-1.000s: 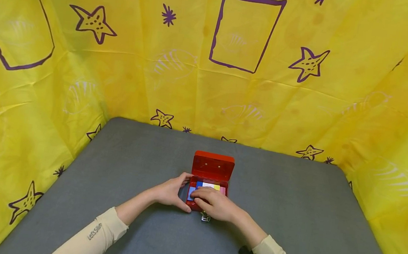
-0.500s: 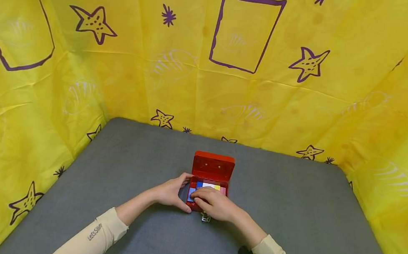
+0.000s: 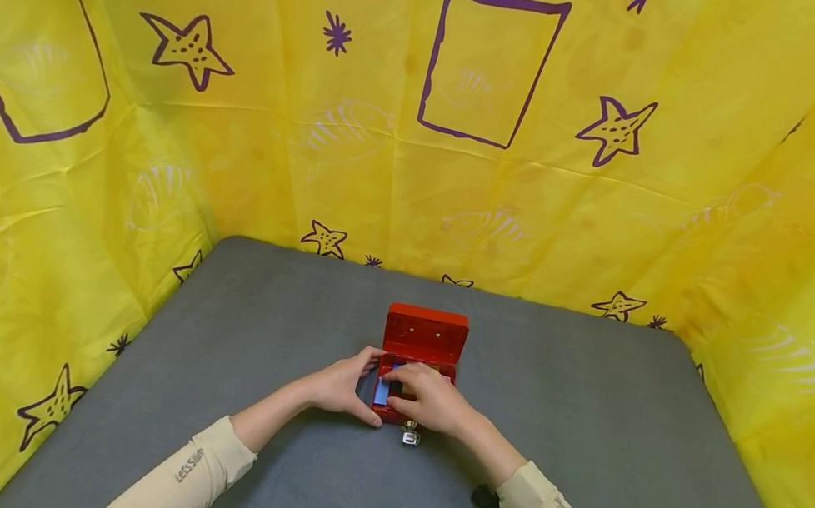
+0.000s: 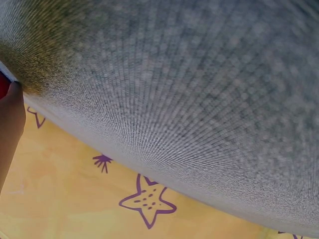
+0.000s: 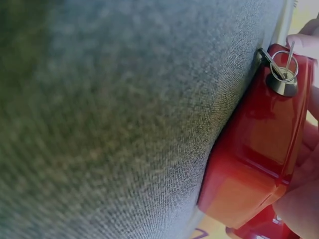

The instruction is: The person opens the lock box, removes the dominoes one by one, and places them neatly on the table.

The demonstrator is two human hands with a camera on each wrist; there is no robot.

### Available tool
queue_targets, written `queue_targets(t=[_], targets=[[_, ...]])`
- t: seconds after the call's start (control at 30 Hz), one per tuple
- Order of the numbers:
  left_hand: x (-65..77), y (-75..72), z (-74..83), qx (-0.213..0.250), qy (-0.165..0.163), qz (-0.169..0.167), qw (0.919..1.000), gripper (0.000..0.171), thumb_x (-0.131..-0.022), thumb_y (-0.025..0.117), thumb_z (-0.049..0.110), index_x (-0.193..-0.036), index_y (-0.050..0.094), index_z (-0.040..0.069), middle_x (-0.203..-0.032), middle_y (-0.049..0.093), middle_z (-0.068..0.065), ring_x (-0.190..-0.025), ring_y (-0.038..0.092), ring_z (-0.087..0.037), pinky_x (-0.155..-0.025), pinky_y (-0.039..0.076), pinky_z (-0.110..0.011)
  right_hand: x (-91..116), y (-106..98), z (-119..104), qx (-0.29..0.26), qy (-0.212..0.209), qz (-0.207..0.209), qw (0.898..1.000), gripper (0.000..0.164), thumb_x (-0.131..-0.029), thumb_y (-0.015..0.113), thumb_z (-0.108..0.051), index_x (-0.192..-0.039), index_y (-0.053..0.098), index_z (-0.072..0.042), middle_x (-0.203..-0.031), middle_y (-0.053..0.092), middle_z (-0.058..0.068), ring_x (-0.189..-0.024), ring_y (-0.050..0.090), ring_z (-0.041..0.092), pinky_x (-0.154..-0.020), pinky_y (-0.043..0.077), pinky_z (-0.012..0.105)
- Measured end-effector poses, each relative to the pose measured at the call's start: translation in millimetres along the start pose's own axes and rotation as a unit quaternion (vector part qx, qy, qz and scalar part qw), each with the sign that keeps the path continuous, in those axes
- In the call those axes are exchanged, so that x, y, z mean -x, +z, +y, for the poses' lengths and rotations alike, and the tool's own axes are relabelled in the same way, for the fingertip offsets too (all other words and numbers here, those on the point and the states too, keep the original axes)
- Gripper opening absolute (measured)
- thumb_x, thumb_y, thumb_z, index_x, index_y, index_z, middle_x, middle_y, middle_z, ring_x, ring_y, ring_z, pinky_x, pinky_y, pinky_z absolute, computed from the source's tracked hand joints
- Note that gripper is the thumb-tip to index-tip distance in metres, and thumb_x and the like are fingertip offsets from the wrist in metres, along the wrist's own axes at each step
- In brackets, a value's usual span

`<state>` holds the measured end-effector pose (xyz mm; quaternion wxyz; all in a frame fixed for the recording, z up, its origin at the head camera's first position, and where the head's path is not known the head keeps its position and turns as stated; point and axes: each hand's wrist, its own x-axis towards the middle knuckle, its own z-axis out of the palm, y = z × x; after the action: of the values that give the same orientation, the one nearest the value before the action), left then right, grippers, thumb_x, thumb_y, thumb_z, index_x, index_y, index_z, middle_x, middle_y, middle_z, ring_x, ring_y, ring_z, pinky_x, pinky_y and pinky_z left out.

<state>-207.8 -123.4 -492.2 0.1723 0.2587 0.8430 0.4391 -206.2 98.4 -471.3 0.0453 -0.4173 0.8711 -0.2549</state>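
Observation:
In the head view a red metal cash box (image 3: 425, 331) stands with its lid up on the grey table. My left hand (image 3: 341, 383) holds its left side, thumb at the front corner and fingers at the back. Over the open box lies my right hand (image 3: 432, 398), thumb and index finger spread apart above the inside. Several coloured pieces sit in there; a light blue piece (image 3: 382, 391) shows at the left, and most others are covered. Whether the right fingers pinch one cannot be told. Keys on a ring (image 5: 284, 67) hang from the front lock.
The grey tabletop (image 3: 274, 297) surrounds the box. Yellow cloth (image 3: 355, 181) with purple starfish drawings walls in the back and sides. A dark strap-like object (image 3: 486, 502) is by the right cuff.
My right hand has shifted slightly up and back, and its thumb and index finger have spread. A dark patch now shows between them. The left hand and the box have stayed put.

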Motion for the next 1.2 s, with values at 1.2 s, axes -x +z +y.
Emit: queue_targets(t=[1.2], targets=[[0.8,-0.7,0.3,0.003,0.009,-0.004,0.9999,0.097,-0.069,0.090,0.025,-0.142,0.030,0.002,-0.145,0.043,-0.015,-0.135,0.040,-0.027,-0.112,0.033,-0.040,-12,4,0,0.078,-0.002,-0.013,0.997,0.037,-0.086,0.076,-0.025,-0.116,0.068,-0.006,-0.115,0.067,0.007,-0.110,0.058,0.022,-0.099,0.047,0.035]])
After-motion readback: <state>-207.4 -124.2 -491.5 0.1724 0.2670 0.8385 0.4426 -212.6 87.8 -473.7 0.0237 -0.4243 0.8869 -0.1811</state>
